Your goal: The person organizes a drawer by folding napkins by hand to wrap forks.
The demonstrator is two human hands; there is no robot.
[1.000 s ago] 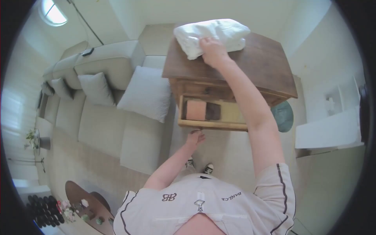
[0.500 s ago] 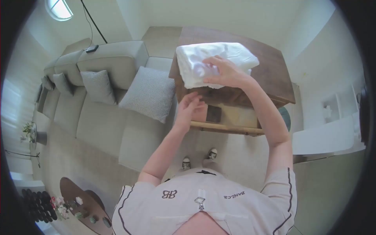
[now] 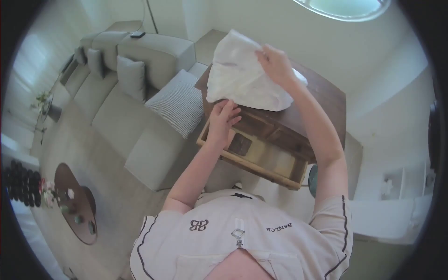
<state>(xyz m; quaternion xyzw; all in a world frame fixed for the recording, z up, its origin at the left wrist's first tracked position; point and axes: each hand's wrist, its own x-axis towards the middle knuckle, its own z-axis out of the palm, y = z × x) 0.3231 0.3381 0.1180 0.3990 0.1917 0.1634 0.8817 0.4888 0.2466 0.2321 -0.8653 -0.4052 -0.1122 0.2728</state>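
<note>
A glossy white folded cloth (image 3: 252, 79) lies on top of a brown wooden cabinet (image 3: 322, 100), its upper left part raised into a peak. My right hand (image 3: 276, 66) is closed at the cloth's upper right edge, fingertips pinching the raised layer. My left hand (image 3: 223, 120) is at the near left corner of the cloth, fingers apart and fingertips right at its lower edge. Below the hands, a wooden drawer (image 3: 261, 175) is pulled out of the cabinet. Inside it sits a dark square item (image 3: 239, 144); something pinkish beside it is mostly hidden by my left hand.
To the left runs a long grey sofa (image 3: 140, 135) with a striped cushion (image 3: 177, 102) close to the cabinet. A dark green round object (image 3: 313, 181) stands by the drawer's right end. An oval brown table (image 3: 70, 205) is farther off at lower left.
The upper layer of the cloth has been lifted into a peak by my right hand. My left hand has moved up to the cloth's near edge. The view has turned to the right.
</note>
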